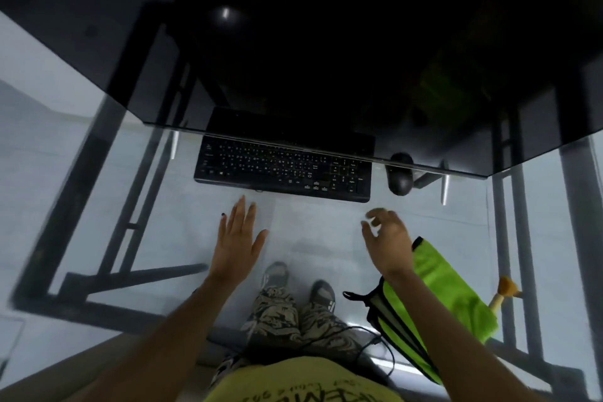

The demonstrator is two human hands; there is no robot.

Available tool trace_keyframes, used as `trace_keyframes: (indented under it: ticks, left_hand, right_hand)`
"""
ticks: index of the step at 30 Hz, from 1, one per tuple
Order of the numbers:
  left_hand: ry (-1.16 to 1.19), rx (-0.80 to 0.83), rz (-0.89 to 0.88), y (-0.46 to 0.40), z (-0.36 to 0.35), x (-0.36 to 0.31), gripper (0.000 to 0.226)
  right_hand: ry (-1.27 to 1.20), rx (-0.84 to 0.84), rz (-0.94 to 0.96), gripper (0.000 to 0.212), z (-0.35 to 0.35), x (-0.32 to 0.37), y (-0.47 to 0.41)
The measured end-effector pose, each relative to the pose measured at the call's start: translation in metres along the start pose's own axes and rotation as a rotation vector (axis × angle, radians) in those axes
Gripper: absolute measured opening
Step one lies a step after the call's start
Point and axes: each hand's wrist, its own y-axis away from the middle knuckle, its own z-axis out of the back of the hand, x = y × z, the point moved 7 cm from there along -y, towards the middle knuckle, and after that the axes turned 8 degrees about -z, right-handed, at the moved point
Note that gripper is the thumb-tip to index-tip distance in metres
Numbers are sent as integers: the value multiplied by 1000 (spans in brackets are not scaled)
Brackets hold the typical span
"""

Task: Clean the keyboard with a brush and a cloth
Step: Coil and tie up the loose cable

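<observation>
A black keyboard (283,164) lies on a clear glass desk (326,232), its far edge under a dark raised shelf. My left hand (237,237) hovers flat with straight fingers just short of the keyboard's front edge, holding nothing. My right hand (388,235) is to the right, fingers loosely curled and empty. A bright green cloth (447,290) with black trim lies on the glass right of my right forearm. A brush (502,294) with a pale wooden handle pokes out from behind the cloth at the far right.
A black mouse (399,177) sits right of the keyboard. A dark shelf (326,59) overhangs the back of the desk. Black metal desk legs (107,192) show through the glass, as do my shoes and a black cable (368,341).
</observation>
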Motion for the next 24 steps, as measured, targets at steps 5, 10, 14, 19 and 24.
trace_keyframes:
  ticks: [5,10,14,19,24]
  left_hand:
    - [29,-42,123,43,9,31,55]
    - [40,-120,174,83,13,48,46]
    - [60,-137,219,110,7,54,47]
    - [101,-142,196,124,3,44,47]
    - [363,-190,-7,99,37,-16,54]
  right_hand:
    - [178,638,209,26,-66,46,75]
    - [540,840,682,62,-108,77,155]
    - [709,761,959,60,-118,78,185]
    - [690,638,998,32,-118,83,183]
    - [251,713,512,13,-87,113,133]
